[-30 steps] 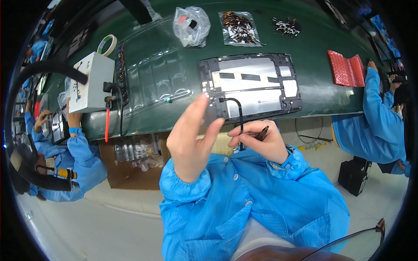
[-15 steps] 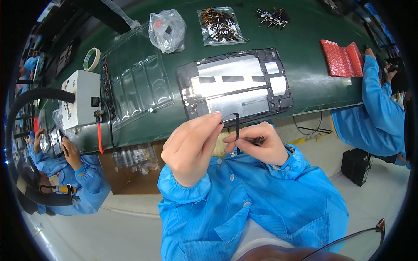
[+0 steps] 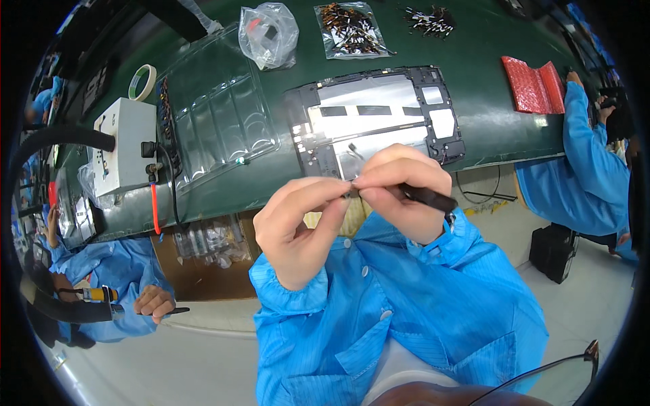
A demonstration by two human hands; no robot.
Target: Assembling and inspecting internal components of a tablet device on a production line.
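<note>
My left hand (image 3: 298, 227) and my right hand (image 3: 399, 193) meet fingertip to fingertip just in front of the table edge, both in blue sleeves. The right hand grips black tweezers (image 3: 428, 197) that point left into the pinch. My left thumb and forefinger are closed on a tiny part at the tweezer tip; it is too small to make out. Behind the hands lies a black tablet frame (image 3: 379, 118) with a silvery inner plate and a thin black cable across it, flat on the green table (image 3: 494, 128).
A clear plastic tray (image 3: 217, 115), a white box (image 3: 125, 152) with a black cable and a tape roll (image 3: 142, 72) sit at left. Bags of small parts (image 3: 269, 32) lie at the back, red bubble wrap (image 3: 535, 84) at right. Other people in blue work on both sides.
The hands have drawn together and risen in the picture, now pinching at the fingertips. The bent black cable seen between them before is no longer held up; the view has shifted.
</note>
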